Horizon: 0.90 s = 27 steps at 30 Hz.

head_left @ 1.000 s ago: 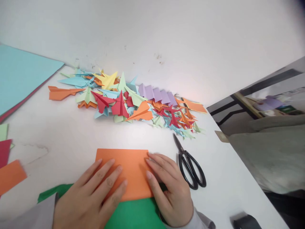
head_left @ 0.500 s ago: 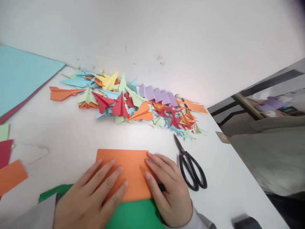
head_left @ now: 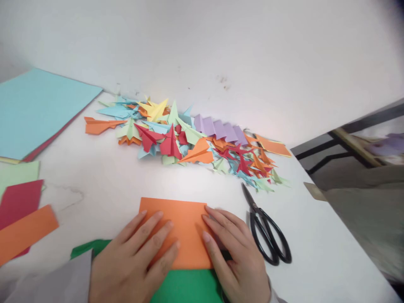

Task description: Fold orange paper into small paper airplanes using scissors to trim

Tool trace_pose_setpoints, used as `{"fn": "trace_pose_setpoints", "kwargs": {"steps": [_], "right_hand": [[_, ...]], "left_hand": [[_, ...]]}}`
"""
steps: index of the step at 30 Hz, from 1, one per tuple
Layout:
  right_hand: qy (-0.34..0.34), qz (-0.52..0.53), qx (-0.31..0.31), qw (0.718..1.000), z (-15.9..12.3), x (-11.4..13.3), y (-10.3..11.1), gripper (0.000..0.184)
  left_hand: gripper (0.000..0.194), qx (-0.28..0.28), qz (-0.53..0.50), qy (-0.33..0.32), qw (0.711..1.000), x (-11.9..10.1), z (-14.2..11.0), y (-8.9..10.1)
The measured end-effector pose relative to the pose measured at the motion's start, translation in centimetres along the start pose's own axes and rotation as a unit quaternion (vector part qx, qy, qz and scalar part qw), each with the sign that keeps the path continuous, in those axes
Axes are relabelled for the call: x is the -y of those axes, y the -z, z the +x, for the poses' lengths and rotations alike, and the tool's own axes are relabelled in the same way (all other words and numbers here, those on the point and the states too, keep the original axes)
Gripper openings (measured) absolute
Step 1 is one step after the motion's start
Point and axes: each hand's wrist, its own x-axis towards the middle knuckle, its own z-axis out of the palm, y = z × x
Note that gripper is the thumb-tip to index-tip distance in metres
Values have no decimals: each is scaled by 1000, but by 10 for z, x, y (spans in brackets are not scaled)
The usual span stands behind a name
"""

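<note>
An orange sheet of paper [head_left: 189,235] lies flat in front of me, its near part over a green sheet or cloth [head_left: 189,286]. My left hand [head_left: 135,252] rests on the left part of the orange paper, fingers spread and stretched out. At the paper's right edge, my right hand [head_left: 236,252] touches it with its fingertips, the fingers extended and slightly bent. To the right of that hand are black-handled scissors [head_left: 265,231], blades pointing away from me. Something dark under my right hand is mostly hidden.
Folded paper planes and stars [head_left: 170,141] in several colours are heaped along the wall, with a purple pleated strip [head_left: 219,128] among them. Large blue sheets [head_left: 47,113] lie at the back left. Green, red and orange paper pieces [head_left: 23,206] lie at the left. The table edge slopes down at right.
The view has turned left, so everything appears shifted right and more of the left-hand paper pieces shows. Both hands keep about the same place on the orange paper.
</note>
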Motion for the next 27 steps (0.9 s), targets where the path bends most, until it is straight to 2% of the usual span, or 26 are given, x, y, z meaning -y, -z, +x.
{"fn": "trace_pose_setpoints", "kwargs": {"steps": [4,8,14,20,27], "right_hand": [[15,-2,7,1000,-3,-5,-2,26],[27,-4,11,1000,-5,-9,-3,26],[36,-15,35,999,-6,-13,-1,27],[40,-12,4,999,-9,-16,-7,27],[43,-10,2,999,-9,-17,-6,28]], "left_hand": [[31,-36,19,13,999,-1,2,-2],[28,-24,22,14,999,-2,3,-1],[24,-45,12,34,998,-4,3,-1],[20,-41,14,26,999,-1,4,-2],[20,-37,10,25,999,-1,2,-3]]}}
